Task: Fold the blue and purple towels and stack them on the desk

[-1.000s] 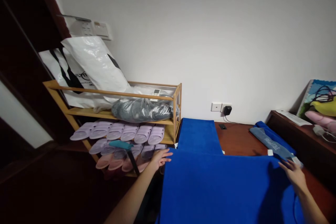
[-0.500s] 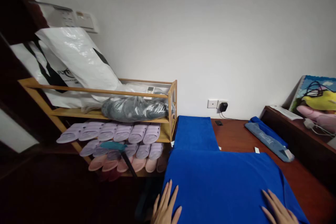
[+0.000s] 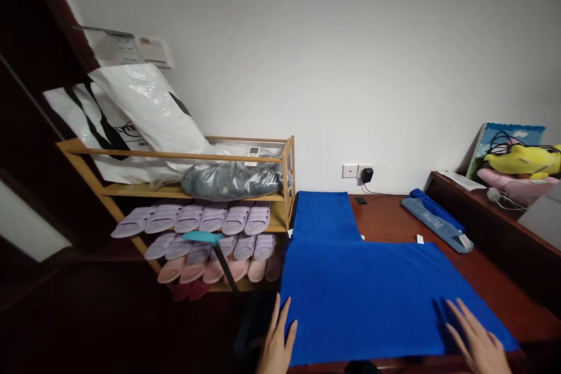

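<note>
A bright blue towel [image 3: 372, 298] lies spread flat on a dark red-brown table [image 3: 390, 222]. My left hand [image 3: 277, 345] rests at the towel's near left edge, fingers stretched out flat. My right hand [image 3: 475, 342] lies on the towel's near right corner, fingers spread. Neither hand holds anything. A second folded blue towel [image 3: 325, 216] lies just behind the spread one, against the wall side.
A bamboo shoe rack [image 3: 287, 187] with several lilac and pink slippers [image 3: 210, 219] stands at the left, with white plastic bags [image 3: 144, 111] on top. A rolled grey-blue towel [image 3: 436, 223] lies at the table's right. A charger [image 3: 366, 175] is plugged into the wall. Soft toys [image 3: 521, 166] sit on a dark shelf.
Both hands drew back from the towel's far corners to its near edge, and the towel now lies flatter. The view shifted slightly.
</note>
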The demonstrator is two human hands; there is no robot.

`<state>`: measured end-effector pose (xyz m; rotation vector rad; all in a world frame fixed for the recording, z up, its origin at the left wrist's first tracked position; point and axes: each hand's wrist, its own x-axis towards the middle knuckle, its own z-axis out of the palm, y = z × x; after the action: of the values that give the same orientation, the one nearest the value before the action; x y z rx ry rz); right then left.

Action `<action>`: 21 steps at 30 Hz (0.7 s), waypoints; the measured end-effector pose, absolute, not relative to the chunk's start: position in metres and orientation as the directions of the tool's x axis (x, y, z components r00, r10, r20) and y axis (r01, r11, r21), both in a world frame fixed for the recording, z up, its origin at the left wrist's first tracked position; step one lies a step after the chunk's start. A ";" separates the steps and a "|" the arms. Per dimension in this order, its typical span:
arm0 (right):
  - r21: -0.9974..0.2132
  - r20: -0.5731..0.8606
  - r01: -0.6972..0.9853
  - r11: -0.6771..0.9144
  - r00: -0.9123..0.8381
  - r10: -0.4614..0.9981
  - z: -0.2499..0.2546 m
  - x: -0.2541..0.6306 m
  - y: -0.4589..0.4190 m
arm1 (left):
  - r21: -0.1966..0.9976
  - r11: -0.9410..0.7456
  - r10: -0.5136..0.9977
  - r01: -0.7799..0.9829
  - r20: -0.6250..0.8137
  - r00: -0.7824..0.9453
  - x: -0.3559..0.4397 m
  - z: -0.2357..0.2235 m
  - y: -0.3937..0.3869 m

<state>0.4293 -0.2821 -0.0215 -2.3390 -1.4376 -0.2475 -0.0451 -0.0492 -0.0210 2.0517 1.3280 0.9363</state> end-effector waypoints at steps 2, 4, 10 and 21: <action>-0.244 0.249 0.904 -0.352 0.409 0.878 -0.031 0.399 -0.269 | 0.796 -0.345 0.931 0.498 0.223 0.290 -0.047 -0.026 -0.049; -0.246 0.229 0.903 -0.353 0.408 0.884 -0.040 0.381 -0.263 | 0.853 -0.297 0.935 0.430 0.168 0.312 -0.049 -0.028 -0.048; -0.227 0.243 0.910 -0.346 0.397 0.885 -0.046 0.388 -0.271 | 0.923 -0.217 0.939 0.318 0.108 0.325 -0.050 -0.029 -0.048; -0.269 0.286 0.835 -0.480 0.546 0.788 -0.032 0.415 -0.256 | 0.909 -0.255 0.924 0.330 0.127 0.361 -0.053 -0.030 -0.050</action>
<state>0.4148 -0.2559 -0.0323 -2.4107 -1.3280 -0.1725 -0.0528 -0.0503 -0.0297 1.7770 1.1069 0.8825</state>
